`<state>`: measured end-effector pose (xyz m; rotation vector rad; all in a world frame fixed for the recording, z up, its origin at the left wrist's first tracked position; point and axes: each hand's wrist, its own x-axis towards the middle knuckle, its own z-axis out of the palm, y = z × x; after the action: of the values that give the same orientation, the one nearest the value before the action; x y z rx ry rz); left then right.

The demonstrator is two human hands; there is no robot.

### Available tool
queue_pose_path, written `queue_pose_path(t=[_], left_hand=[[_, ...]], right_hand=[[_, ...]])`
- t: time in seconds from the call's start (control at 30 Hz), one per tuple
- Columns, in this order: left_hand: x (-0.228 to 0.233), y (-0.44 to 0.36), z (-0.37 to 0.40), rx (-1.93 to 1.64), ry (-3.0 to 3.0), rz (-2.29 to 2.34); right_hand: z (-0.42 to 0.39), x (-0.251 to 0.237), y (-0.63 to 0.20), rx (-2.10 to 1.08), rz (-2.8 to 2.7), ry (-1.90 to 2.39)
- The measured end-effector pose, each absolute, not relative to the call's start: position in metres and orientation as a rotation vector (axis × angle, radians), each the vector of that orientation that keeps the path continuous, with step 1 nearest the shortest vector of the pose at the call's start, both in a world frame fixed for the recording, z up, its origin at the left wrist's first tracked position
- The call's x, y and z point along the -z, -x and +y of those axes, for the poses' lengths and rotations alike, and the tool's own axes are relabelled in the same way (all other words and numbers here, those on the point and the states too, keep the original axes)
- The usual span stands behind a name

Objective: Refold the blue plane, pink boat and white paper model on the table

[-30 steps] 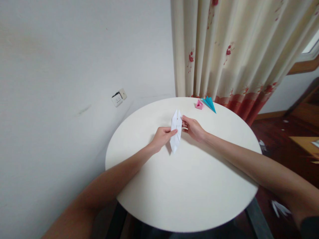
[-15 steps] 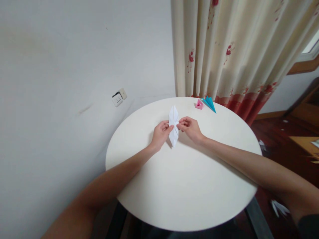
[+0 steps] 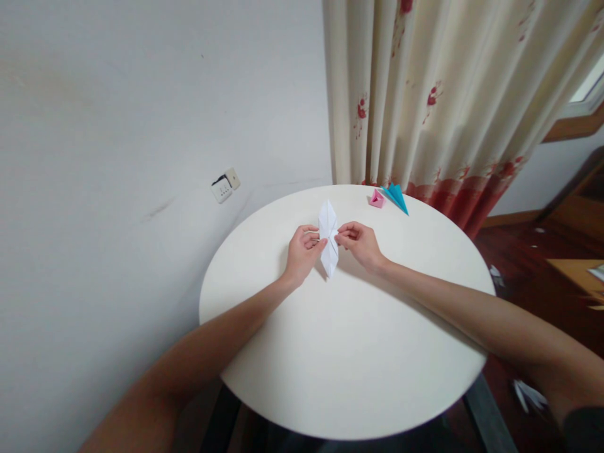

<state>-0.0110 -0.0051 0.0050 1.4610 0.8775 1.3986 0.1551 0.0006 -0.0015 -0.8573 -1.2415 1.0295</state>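
A white folded paper piece (image 3: pixel 329 221), long with pointed ends, is held just above the round white table (image 3: pixel 349 352). My left hand (image 3: pixel 302 250) pinches its left side at the middle. My right hand (image 3: pixel 359 243) pinches the right side at the same height. Thumbs and forefingers of both hands meet at the paper's centre crease. The paper's lower tip points down toward the tabletop.
A small pink folded paper box (image 3: pixel 376 199) and a blue folded paper dart (image 3: pixel 396 196) lie at the table's far edge. A flowered curtain (image 3: pixel 438 94) hangs behind, a wall socket (image 3: pixel 225 184) is on the left wall, and wooden floor (image 3: pixel 533 251) with paper scraps lies to the right.
Both hands moved slightly up and away with the white paper. The paper turned from tilted to more upright, and the fingers closed in on its centre.
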Motion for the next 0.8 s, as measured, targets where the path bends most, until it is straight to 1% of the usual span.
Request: queue_pose_path(t=[0.27,0.47,0.8], left_hand=[[-0.0038,0.0098,-0.0043,-1.400,-1.511,0.905],[-0.0054,0.0099,-0.0062,-1.425,-1.458,0.818],[-0.0008,0.0125,0.0007,-1.434,-1.446,0.857]], right_hand=[[-0.0002,0.0010,-0.1550,-1.036,-1.255,0.854],[0.0017,0.0041,-0.1555,-1.048,-1.238,0.831],[0.0063,0.0087,-0.1558,-1.040,-1.232,0.783]])
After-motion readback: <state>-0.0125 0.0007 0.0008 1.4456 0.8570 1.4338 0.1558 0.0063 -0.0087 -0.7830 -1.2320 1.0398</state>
